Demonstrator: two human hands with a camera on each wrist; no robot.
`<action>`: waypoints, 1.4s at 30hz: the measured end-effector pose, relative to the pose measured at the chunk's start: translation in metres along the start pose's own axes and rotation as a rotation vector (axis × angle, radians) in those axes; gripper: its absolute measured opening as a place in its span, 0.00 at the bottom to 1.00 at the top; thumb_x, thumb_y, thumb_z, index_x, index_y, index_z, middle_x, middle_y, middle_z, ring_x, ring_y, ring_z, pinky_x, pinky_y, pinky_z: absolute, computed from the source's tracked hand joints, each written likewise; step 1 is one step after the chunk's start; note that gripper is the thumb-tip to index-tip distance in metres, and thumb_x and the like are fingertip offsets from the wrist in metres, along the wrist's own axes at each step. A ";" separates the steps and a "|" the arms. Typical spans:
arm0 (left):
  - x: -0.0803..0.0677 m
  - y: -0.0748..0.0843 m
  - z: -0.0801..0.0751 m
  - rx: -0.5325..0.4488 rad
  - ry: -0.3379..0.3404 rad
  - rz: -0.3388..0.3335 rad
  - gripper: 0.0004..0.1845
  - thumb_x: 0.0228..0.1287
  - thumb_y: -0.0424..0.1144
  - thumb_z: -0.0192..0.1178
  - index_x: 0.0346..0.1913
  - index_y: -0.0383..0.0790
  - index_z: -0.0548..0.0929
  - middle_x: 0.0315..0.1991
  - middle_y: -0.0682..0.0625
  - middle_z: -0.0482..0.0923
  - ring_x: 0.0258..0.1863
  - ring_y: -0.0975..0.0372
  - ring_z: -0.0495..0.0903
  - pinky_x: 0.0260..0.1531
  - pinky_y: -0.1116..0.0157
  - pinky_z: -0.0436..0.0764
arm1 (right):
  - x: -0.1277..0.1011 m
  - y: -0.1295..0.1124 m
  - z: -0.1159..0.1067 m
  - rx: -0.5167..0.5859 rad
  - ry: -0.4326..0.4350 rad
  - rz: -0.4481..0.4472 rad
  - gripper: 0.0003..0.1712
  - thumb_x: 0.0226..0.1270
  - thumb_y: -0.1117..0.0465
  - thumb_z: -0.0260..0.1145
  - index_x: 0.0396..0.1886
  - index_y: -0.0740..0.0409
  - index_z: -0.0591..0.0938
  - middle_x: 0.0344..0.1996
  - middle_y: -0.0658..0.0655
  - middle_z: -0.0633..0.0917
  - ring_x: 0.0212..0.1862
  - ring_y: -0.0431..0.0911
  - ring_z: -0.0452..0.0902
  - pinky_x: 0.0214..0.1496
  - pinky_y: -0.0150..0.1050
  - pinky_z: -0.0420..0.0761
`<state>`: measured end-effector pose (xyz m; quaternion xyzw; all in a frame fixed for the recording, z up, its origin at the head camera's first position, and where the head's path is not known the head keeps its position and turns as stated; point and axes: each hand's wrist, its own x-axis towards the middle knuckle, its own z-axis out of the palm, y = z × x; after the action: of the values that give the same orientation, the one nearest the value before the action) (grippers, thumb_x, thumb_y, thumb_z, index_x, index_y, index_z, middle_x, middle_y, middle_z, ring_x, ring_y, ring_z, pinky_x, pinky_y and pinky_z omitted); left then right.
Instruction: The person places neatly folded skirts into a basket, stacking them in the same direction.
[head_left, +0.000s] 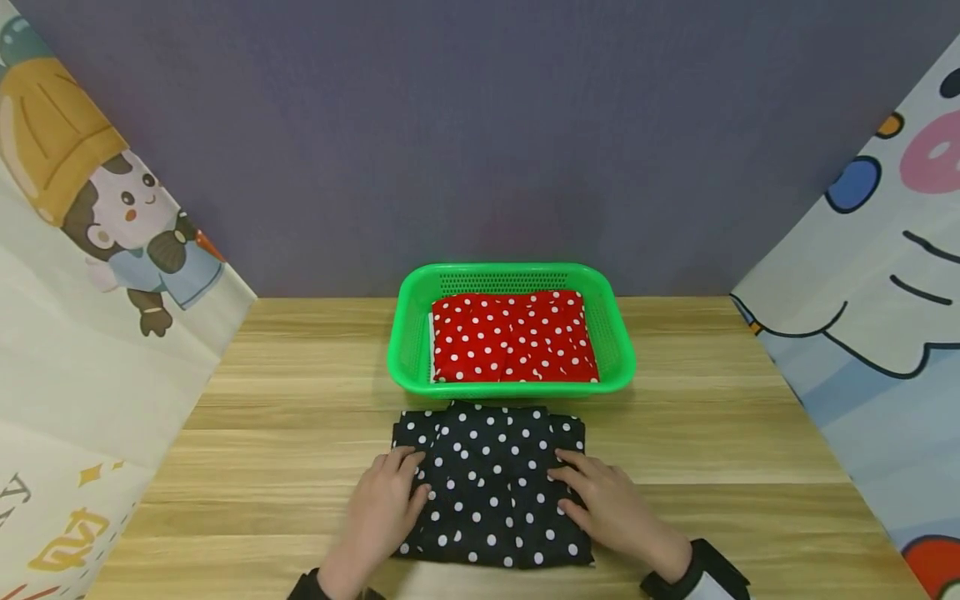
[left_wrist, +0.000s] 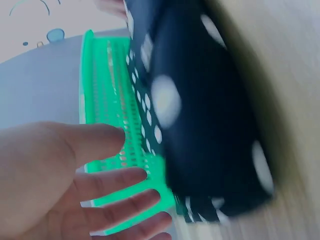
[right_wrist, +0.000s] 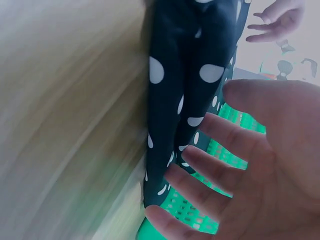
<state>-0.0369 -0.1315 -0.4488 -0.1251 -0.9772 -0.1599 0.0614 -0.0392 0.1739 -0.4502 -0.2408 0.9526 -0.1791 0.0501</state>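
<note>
A folded black cloth with white polka dots lies on the table in front of the green basket. Its stacked layers show edge-on in the right wrist view. At its left side my left hand has its fingertips on or just over the cloth. My right hand is at the opposite side, fingers spread and reaching over that edge. Both wrist views show extended fingers with nothing gripped; whether every fingertip touches the fabric I cannot tell.
Behind the black cloth stands a green plastic basket with perforated walls. Inside it lies a folded red cloth with white dots. A grey panel rises behind the wooden table, and printed cartoon sheets flank it on both sides.
</note>
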 end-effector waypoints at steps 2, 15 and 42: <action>0.002 -0.003 0.001 0.000 0.001 -0.030 0.22 0.50 0.43 0.68 0.47 0.35 0.81 0.47 0.42 0.76 0.44 0.52 0.77 0.42 0.56 0.78 | -0.002 0.003 -0.002 -0.003 0.008 0.012 0.19 0.58 0.54 0.66 0.50 0.52 0.80 0.58 0.60 0.74 0.57 0.57 0.72 0.46 0.57 0.75; 0.010 0.011 0.011 -0.034 -0.095 0.001 0.24 0.46 0.42 0.70 0.47 0.33 0.80 0.46 0.40 0.76 0.41 0.51 0.77 0.38 0.57 0.79 | -0.010 0.019 -0.008 -0.019 0.001 0.115 0.18 0.57 0.53 0.67 0.47 0.51 0.80 0.58 0.59 0.74 0.57 0.57 0.72 0.48 0.57 0.75; 0.027 0.019 0.016 -0.058 -0.159 -0.099 0.36 0.45 0.49 0.71 0.53 0.26 0.74 0.47 0.35 0.73 0.40 0.49 0.75 0.35 0.56 0.79 | -0.006 0.033 -0.010 -0.022 0.163 0.301 0.35 0.55 0.57 0.67 0.59 0.71 0.69 0.52 0.72 0.73 0.51 0.63 0.73 0.50 0.56 0.75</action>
<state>-0.0588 -0.1025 -0.4537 -0.0906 -0.9790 -0.1805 -0.0281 -0.0499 0.2069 -0.4533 -0.0808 0.9807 -0.1779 -0.0037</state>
